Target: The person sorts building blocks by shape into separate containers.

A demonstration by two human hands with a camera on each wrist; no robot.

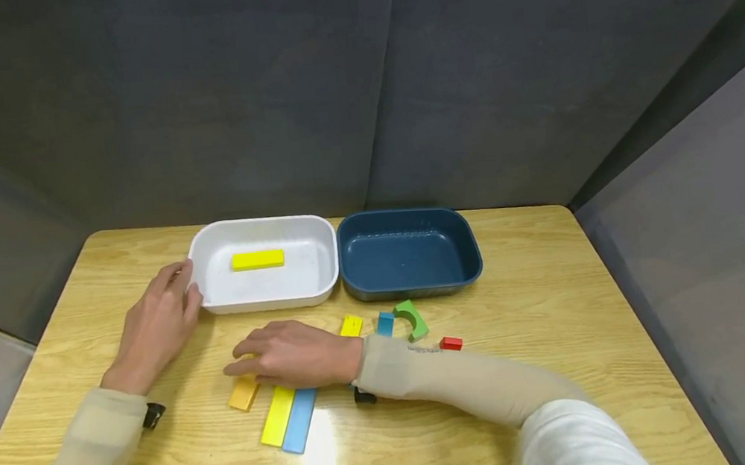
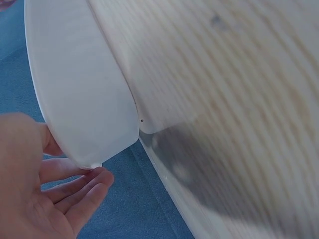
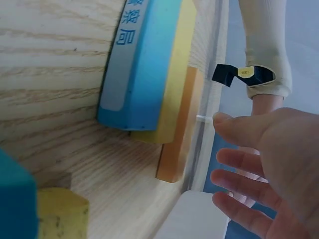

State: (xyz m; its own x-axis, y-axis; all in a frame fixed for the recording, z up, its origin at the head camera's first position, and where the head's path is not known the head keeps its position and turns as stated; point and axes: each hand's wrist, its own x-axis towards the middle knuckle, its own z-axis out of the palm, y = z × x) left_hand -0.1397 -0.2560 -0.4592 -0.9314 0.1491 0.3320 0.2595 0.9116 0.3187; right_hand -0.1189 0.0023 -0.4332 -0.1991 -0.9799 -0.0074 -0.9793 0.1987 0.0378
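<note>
At the left end of the white tray (image 1: 265, 303), my left hand (image 1: 159, 320) holds the rim. The left wrist view shows the fingertips (image 2: 102, 177) at the tray's edge. A yellow block (image 1: 257, 260) lies inside that tray. My right hand (image 1: 290, 354) is over the table with its fingers apart, and nothing shows between them in the right wrist view. Nearest to it are an orange block (image 3: 182, 129), a long yellow block (image 1: 277, 417) and a long blue block (image 1: 299, 421) with printed characters, lying side by side. The hand covers their far ends in the head view.
A dark blue tray (image 1: 411, 288) stands against the white one on its right. Around my right forearm lie a small yellow block (image 1: 351, 326), a small blue block (image 1: 385, 324), a green arch block (image 1: 414, 320) and a red block (image 1: 451, 343). Dark panels (image 1: 253, 109) enclose the table.
</note>
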